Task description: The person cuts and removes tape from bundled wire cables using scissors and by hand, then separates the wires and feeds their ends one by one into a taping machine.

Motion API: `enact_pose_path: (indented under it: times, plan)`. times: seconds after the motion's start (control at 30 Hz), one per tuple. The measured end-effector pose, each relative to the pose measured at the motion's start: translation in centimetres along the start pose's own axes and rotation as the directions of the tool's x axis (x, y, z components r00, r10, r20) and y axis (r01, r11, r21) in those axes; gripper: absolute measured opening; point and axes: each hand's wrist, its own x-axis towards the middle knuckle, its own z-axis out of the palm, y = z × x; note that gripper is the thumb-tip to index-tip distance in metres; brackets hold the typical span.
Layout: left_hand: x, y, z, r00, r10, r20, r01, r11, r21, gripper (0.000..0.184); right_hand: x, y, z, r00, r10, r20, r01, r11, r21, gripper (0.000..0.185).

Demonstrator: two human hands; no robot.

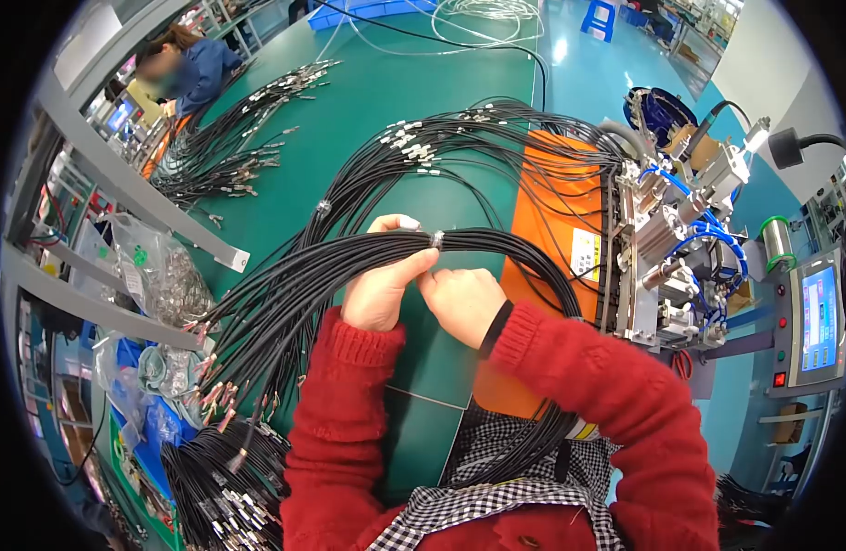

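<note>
A thick bundle of black cables (349,255) arcs across the middle of the view, with a clear tie (437,241) around it. My left hand (383,280) is wrapped round the bundle just left of the tie, its thumb and fingers pressed together. Just below the tie, my right hand (463,301) is closed, its fingertips meeting my left thumb; what it pinches is too small to make out. Behind, a second bundle with white connectors (409,142) curves over the green tabletop (441,197) towards an orange board (556,202).
At the right stand a machine with metal cylinders (657,234), a solder wire spool (777,243) and a screen (819,317). Grey frame bars (138,184) cross the left side. More cables (235,496) hang at the lower left. Another person (203,78) sits at the upper left.
</note>
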Motion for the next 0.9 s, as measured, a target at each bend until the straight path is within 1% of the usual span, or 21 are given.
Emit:
enact_pose_path:
  times: [0.03, 0.1, 0.17, 0.2, 0.23, 0.27, 0.33, 0.37, 0.4, 0.43, 0.47, 0.5, 0.57, 0.6, 0.67, 0.7, 0.83, 0.9]
  plan:
    - [0.0, 0.1, 0.0, 1.000, -0.002, 0.000, 0.002, 1.000, 0.000, 0.035, 0.0, 0.2, -0.1, 1.000, 0.001, 0.001, -0.001, 1.000, 0.001, 0.010]
    - [0.1, 0.6, 0.1, 1.000, 0.030, 0.005, -0.030, 0.997, 0.073, 0.036, 0.2, 0.9, -1.0, 0.986, -0.117, -0.117, 0.120, 0.993, 0.019, 0.014]
    - [0.2, 1.0, 0.1, 0.998, 0.063, 0.005, -0.063, 0.988, 0.142, 0.038, 0.9, 1.6, -2.4, 0.944, -0.234, -0.231, 0.246, 0.969, 0.024, 0.019]
    - [0.2, 1.1, 0.0, 0.998, 0.063, -0.002, -0.062, 0.988, 0.140, 0.038, 1.8, 1.7, -4.8, 0.972, -0.130, -0.194, 0.142, 0.988, 0.054, 0.029]
    - [0.2, 1.2, -0.1, 0.996, 0.086, 0.003, -0.085, 0.979, 0.187, 0.038, 3.1, 2.2, -7.0, 0.988, -0.026, -0.152, 0.038, 0.996, 0.077, 0.040]
    - [0.3, 1.3, -0.2, 0.994, 0.111, 0.012, -0.111, 0.966, 0.234, 0.038, 4.6, 4.2, -7.0, 0.967, 0.116, -0.228, -0.070, 0.977, 0.202, 0.045]
    - [0.3, 1.6, -0.2, 0.987, 0.154, 0.043, -0.159, 0.931, 0.329, 0.038, 7.8, 8.2, -7.3, 0.991, 0.133, -0.025, -0.108, 0.889, 0.444, 0.027]
    - [0.4, 1.7, -0.1, 0.986, 0.159, 0.055, -0.168, 0.928, 0.331, 0.038, 8.3, 8.9, -6.6, 0.990, 0.138, -0.036, -0.108, 0.890, 0.442, 0.027]
    - [0.2, 1.8, 0.0, 0.983, 0.169, 0.069, -0.182, 0.925, 0.334, 0.037, 8.8, 9.8, -5.2, 0.969, 0.019, 0.245, -0.171, 0.769, 0.616, 0.022]
    - [-0.1, 1.9, 0.1, 0.980, 0.183, 0.084, -0.201, 0.921, 0.335, 0.037, 9.3, 10.5, -3.7, 0.868, -0.162, 0.469, -0.279, 0.622, 0.732, 0.020]
    - [-0.2, 2.1, 0.1, 0.974, 0.205, 0.096, -0.225, 0.915, 0.334, 0.037, 10.1, 11.3, -2.6, 0.699, -0.379, 0.606, -0.417, 0.473, 0.776, 0.023]
    - [-0.2, 2.3, 0.1, 0.968, 0.229, 0.102, -0.251, 0.909, 0.334, 0.037, 10.9, 11.8, -2.3, 0.478, -0.600, 0.641, -0.570, 0.343, 0.747, 0.030]
    - [-0.2, 2.7, 0.2, 0.961, 0.254, 0.112, -0.277, 0.910, 0.309, 0.037, 11.0, 11.4, -2.5, 0.400, -0.629, 0.666, -0.749, 0.195, 0.633, 0.032]
    - [-0.2, 2.6, 0.4, 0.959, 0.257, 0.119, -0.280, 0.918, 0.279, 0.037, 10.9, 11.2, -1.6, 0.405, -0.630, 0.663, -0.742, 0.197, 0.641, 0.032]
    - [0.0, 2.5, 0.9, 0.954, 0.266, 0.139, -0.291, 0.933, 0.213, 0.038, 10.9, 11.1, 0.3, 0.289, -0.696, 0.657, -0.825, 0.167, 0.540, 0.030]
    - [0.1, 2.4, 1.0, 0.951, 0.273, 0.143, -0.299, 0.930, 0.213, 0.038, 10.9, 10.7, -0.2, 0.293, -0.694, 0.658, -0.820, 0.171, 0.546, 0.030]
    - [-0.2, 1.4, 0.8, 0.959, 0.271, 0.082, -0.277, 0.959, 0.067, 0.042, 10.7, 8.3, -2.9, 0.259, -0.667, 0.699, -0.860, 0.170, 0.481, 0.032]
    - [-0.5, 0.9, 0.7, 0.962, 0.266, 0.057, -0.270, 0.959, 0.090, 0.042, 10.9, 7.9, -3.2, 0.282, -0.660, 0.696, -0.838, 0.185, 0.514, 0.030]
